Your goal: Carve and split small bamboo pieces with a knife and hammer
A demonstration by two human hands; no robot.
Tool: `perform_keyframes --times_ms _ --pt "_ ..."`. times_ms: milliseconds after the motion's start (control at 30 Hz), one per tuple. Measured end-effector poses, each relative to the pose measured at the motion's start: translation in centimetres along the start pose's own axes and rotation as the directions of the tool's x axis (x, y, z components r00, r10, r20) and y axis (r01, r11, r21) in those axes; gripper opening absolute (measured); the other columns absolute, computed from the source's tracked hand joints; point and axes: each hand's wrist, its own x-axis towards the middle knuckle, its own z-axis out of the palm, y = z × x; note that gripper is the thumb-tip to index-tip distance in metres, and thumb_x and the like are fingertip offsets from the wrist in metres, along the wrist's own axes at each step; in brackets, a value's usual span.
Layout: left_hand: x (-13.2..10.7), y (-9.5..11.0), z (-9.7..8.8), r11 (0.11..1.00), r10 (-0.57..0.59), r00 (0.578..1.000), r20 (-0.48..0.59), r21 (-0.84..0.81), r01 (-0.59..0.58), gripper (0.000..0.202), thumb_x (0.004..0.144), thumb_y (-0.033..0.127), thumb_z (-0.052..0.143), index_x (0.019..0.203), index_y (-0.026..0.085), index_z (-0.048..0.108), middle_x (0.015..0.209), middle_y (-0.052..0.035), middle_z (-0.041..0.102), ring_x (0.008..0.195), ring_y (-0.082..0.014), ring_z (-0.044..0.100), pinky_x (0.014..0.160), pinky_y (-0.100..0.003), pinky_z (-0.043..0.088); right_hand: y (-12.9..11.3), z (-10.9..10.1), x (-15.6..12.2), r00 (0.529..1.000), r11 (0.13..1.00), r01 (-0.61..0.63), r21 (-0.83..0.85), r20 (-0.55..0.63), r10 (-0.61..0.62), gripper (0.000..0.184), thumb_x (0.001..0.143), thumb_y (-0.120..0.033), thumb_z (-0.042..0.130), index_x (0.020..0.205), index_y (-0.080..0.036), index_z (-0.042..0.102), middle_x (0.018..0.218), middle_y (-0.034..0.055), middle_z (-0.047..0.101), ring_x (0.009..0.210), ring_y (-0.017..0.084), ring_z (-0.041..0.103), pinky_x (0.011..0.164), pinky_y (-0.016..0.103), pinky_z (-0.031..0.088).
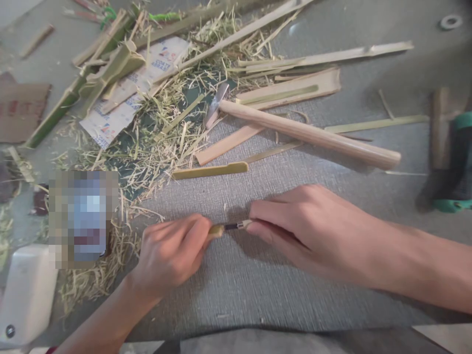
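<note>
Yellowish bamboo (217, 231) is clasped in the left hand (171, 250); the right hand (295, 228) pinches a tool (236, 226).

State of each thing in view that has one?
Left hand: closed around bamboo piece
Right hand: closed on small tool
Bamboo piece: gripped, mostly hidden
Small tool: held, tip toward bamboo piece
Hammer: lying down, unheld
Notched strip: lying unheld
Printed sheet: partly covered
Shavings: loose, scattered

A grey, finely textured tabletop (206, 295) carries a scattered heap of pale bamboo shavings (162, 113), a notched bamboo piece (210, 170), split bamboo strips (328, 81) with a wooden-handled hammer (309, 130) among them, and, in its far right corner, a white ring (451, 22)
</note>
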Motion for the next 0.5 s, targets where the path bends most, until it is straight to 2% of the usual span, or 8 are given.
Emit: perform_keyframes --times_ms 267,500 --pt "0.0 -0.4 0.1 0.998 0.060 0.998 0.015 0.001 -0.060 0.021 0.103 0.015 0.051 0.083 0.015 0.056 0.071 -0.0030 0.069 0.051 -0.0133 0.061 0.044 -0.030 0.030 0.1 0.1 -0.1 1.000 0.999 0.031 -0.021 0.007 -0.030 0.037 0.109 -0.036 0.042 0.079 -0.017 0.054 0.065 -0.0005 0.051 0.056 0.010 0.036 0.058 0.028 0.017" --pt "0.1 -1.1 -0.4 0.987 0.157 0.983 0.093 0.016 -0.159 0.031 0.104 0.015 0.048 0.074 0.018 0.056 0.066 -0.0008 0.066 0.050 -0.0129 0.059 0.046 -0.028 0.040 0.3 -0.2 0.1 0.994 0.994 0.090 -0.054 0.061 -0.087 0.036 0.109 -0.035 0.043 0.080 -0.017 0.055 0.066 -0.0004 0.052 0.056 0.010 0.035 0.058 0.028 0.017"
